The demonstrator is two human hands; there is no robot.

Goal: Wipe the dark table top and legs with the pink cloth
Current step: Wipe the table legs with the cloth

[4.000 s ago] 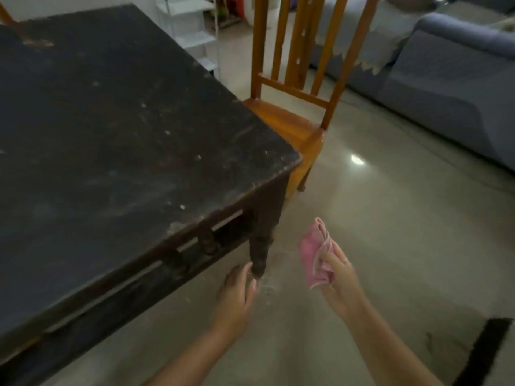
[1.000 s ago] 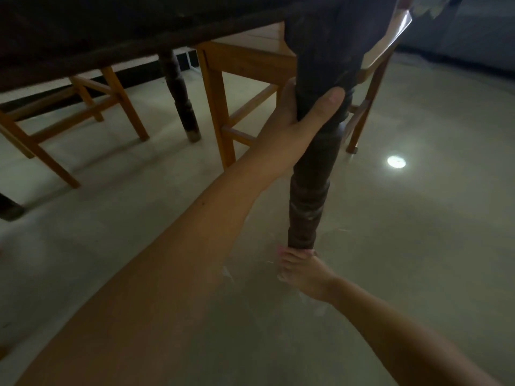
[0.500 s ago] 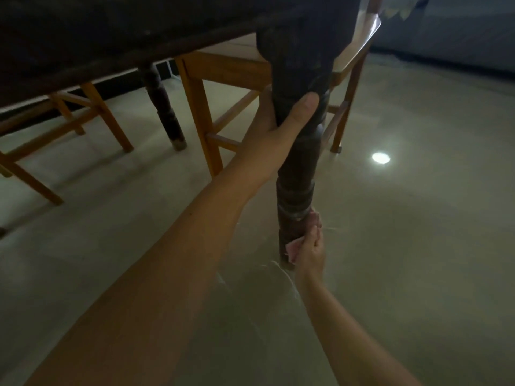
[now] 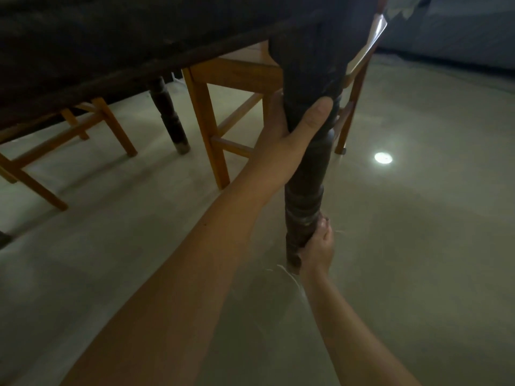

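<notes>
Background stuff: there's an orange wooden chair tucked in close, its seat catching a bit of shine up top, and another orange wooden frame off on the left with slanted legs and crossbars. Pale polished floor has 1 bright round light reflection. A grey-blue sofa sits in the far corner.

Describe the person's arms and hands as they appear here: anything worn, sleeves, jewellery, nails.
Both forearms are bare as far as the frame shows, with no sleeve in view. The left hand and the right hand wear no glove, ring, watch or bracelet that can be seen. The left thumbnail looks short and unpainted. The dim light hides finer marks.
</notes>
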